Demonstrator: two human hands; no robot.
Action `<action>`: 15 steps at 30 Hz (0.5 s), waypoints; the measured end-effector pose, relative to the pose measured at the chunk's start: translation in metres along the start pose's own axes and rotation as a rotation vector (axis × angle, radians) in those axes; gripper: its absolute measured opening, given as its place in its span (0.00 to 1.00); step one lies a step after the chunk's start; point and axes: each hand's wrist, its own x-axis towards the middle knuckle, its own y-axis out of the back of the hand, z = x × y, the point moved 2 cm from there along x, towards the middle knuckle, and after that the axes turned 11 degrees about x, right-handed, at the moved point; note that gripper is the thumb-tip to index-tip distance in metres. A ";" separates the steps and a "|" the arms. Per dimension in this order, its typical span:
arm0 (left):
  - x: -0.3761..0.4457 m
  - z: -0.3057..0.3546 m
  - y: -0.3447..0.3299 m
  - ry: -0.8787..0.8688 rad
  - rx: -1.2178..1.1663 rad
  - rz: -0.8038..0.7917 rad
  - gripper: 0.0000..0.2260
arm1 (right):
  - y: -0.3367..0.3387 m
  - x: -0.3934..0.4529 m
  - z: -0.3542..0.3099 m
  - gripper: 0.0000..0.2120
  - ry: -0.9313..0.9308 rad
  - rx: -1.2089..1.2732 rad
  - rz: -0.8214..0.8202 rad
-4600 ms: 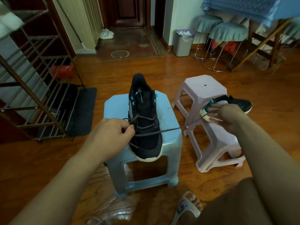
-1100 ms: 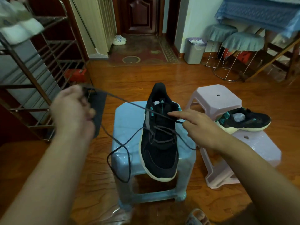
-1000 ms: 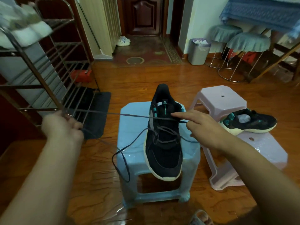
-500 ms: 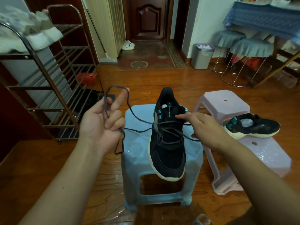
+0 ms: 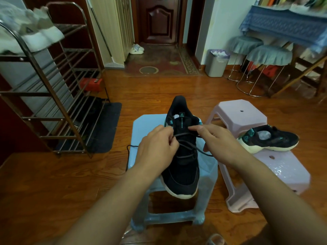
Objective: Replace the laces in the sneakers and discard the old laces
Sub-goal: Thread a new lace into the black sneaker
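Head view: left hand (image 5: 157,149) pinches the lace (image 5: 184,134) over the sneaker (image 5: 182,165) on a blue stool (image 5: 146,126); right hand (image 5: 217,142) pinches its other side.

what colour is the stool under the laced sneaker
Light blue stool, clearest in the head view.

black sneaker (image 5: 182,167) on blue stool (image 5: 146,128), both hands pinching its grey lace (image 5: 184,134), left hand (image 5: 157,149), right hand (image 5: 217,142), second sneaker (image 5: 270,138) on pink stool (image 5: 286,167)
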 end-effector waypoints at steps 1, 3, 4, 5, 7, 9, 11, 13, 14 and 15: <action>0.002 0.001 0.002 -0.022 -0.003 -0.001 0.15 | 0.000 0.001 0.001 0.18 -0.002 0.007 0.002; 0.005 0.002 0.011 -0.027 -0.013 0.028 0.16 | 0.001 0.002 0.004 0.17 -0.007 0.029 0.001; 0.007 0.000 0.018 -0.005 -0.001 0.059 0.16 | 0.001 0.002 0.005 0.17 -0.012 0.043 0.003; 0.009 -0.004 0.026 0.033 0.025 0.091 0.16 | 0.001 0.002 0.006 0.17 -0.018 0.052 0.007; 0.009 -0.022 0.042 0.152 0.102 0.126 0.15 | 0.003 0.002 0.006 0.18 -0.032 0.046 0.012; 0.006 -0.048 0.056 0.264 0.168 0.126 0.13 | 0.005 0.002 0.007 0.18 -0.042 0.022 0.014; 0.001 -0.071 0.069 0.344 0.197 0.128 0.13 | 0.007 0.003 0.008 0.18 -0.039 0.005 0.015; -0.004 -0.084 0.076 0.378 0.213 0.128 0.15 | 0.006 0.004 0.008 0.18 -0.039 -0.010 0.011; -0.007 -0.088 0.079 0.388 0.221 0.129 0.16 | 0.006 0.004 0.008 0.18 -0.040 -0.020 0.006; -0.009 -0.090 0.080 0.398 0.228 0.133 0.16 | 0.005 0.004 0.008 0.19 -0.039 -0.033 0.001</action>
